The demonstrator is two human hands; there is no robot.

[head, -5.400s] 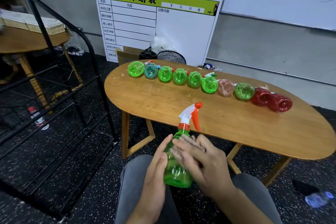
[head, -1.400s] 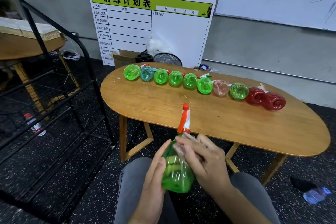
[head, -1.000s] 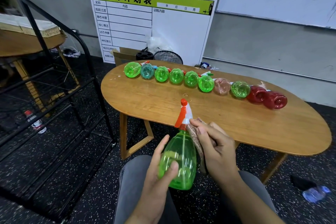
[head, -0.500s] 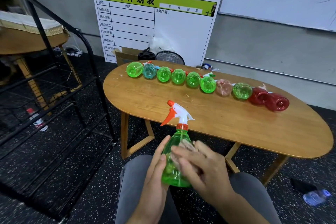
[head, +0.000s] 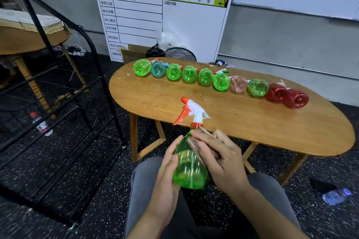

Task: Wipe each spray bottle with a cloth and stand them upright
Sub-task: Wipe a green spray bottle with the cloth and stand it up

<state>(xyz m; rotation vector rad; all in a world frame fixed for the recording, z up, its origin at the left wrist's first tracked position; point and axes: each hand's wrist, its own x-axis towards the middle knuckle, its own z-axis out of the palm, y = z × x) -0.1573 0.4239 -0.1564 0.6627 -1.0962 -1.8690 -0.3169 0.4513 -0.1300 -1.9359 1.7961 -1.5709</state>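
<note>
A green spray bottle (head: pixel 189 169) with a white and orange trigger head is held upright over my lap, in front of the table's near edge. My left hand (head: pixel 165 176) grips its body from the left. My right hand (head: pixel 219 157) presses a brownish cloth (head: pixel 196 143) against the bottle's upper right side. Several other spray bottles (head: pixel 221 82) lie on their sides in a row across the far half of the wooden table (head: pixel 252 122), bases toward me: mostly green, one teal, one pink, two red at the right end.
A black metal rack (head: pixel 58 91) stands to the left of the table. Behind the table lean a white schedule board (head: pixel 159 19) and a wire basket. A plastic bottle (head: pixel 336 197) lies on the floor at the right, another at the left under the rack.
Over the last second the bottle turned in my left hand, its nozzle swinging to point left. My right hand moved the cloth up toward the bottle's neck.
</note>
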